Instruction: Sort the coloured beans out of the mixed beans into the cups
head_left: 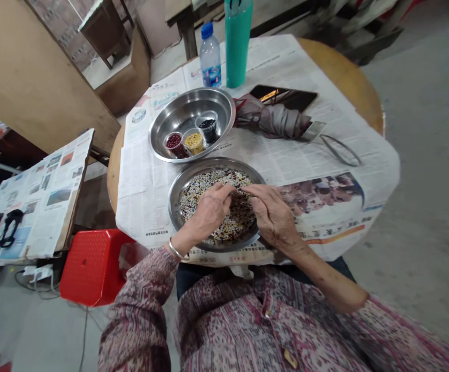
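A steel plate (173, 206) with a raised rim holds a mix of white grains and red, black and yellow beans (201, 188). Over it, my left hand (212, 206) has its fingers curled and pinched together, with a bracelet at the wrist. My right hand (273, 214) faces it from the other side, fingers bent and thumb drawn in near the plate's right rim. What either hand holds is hidden. Behind the plate, a larger steel basin (162, 116) contains clear cups of red beans (175, 142), yellow beans (194, 142) and black beans (207, 126).
Newspaper (142, 191) covers the round table. A water bottle (211, 57), green bottle (237, 46), phone (302, 98) and folded umbrella (274, 119) lie or stand beyond the plate. A red stool (88, 266) and a second paper-covered table (53, 191) are at left.
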Action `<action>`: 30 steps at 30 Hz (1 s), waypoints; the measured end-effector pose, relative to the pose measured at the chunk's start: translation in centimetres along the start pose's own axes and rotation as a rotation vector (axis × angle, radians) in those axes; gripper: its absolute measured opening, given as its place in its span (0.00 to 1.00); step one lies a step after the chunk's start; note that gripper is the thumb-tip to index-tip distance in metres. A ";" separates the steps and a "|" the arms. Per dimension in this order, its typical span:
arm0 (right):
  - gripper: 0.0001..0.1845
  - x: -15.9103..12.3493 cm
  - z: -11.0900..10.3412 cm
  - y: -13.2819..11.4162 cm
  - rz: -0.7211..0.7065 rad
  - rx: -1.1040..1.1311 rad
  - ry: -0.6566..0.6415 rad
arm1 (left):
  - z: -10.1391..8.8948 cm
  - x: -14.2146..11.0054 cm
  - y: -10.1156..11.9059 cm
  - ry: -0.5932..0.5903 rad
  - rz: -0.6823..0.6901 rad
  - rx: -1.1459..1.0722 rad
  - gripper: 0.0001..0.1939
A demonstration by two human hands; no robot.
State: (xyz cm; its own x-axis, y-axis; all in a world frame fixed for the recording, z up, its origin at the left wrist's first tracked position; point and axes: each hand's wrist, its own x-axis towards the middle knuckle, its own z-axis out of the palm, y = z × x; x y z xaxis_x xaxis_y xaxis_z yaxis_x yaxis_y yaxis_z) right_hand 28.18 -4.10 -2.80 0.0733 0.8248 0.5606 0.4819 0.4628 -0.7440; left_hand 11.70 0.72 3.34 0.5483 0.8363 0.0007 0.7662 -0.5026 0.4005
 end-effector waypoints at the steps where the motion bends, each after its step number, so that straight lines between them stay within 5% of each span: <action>1: 0.18 0.0 0.0 0.0 -0.011 0.004 0.005 | -0.5 0.6 -0.2 0.041 -0.007 0.014 0.11; 4: 0.18 -0.1 0.1 0.1 -0.032 0.014 0.019 | -1.9 1.2 -0.8 0.056 0.005 0.102 0.20; 7: 0.17 -0.1 0.2 0.1 -0.030 0.025 0.030 | -2.2 1.1 -0.9 -0.076 0.112 0.173 0.42; 9: 0.17 -0.1 0.1 0.0 -0.015 0.023 0.035 | -1.6 1.3 -0.7 -0.137 0.173 0.184 0.48; 11: 0.16 -0.1 0.0 -0.1 0.004 0.012 0.036 | -0.8 1.7 -0.3 -0.147 0.192 0.177 0.41; 15: 0.13 -0.2 -0.1 -0.1 0.006 0.001 0.039 | 0.1 2.7 0.0 -0.193 0.239 0.096 0.12; 17: 0.13 -0.2 0.0 0.0 0.001 0.003 0.041 | -0.2 2.4 -0.1 -0.229 0.235 0.092 0.08; 22: 0.13 -0.4 0.2 0.1 0.015 0.005 0.037 | -2.3 -1.2 -1.5 -0.176 0.093 0.217 0.09; 26: 0.13 -0.4 0.1 0.1 0.010 -0.001 0.024 | -3.5 -3.5 -3.6 -0.014 -0.004 0.208 0.07; 30: 0.13 -0.5 0.0 0.2 0.009 -0.009 0.018 | -2.8 -2.5 -4.6 0.078 -0.175 0.216 0.34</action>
State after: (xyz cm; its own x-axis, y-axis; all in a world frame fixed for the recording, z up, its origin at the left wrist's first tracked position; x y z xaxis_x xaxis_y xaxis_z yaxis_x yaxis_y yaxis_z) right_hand 28.21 -4.40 -3.19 0.0933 0.8230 0.5603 0.4889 0.4523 -0.7459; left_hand 5.89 1.50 4.06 0.3803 0.9246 0.0224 0.9051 -0.3771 0.1963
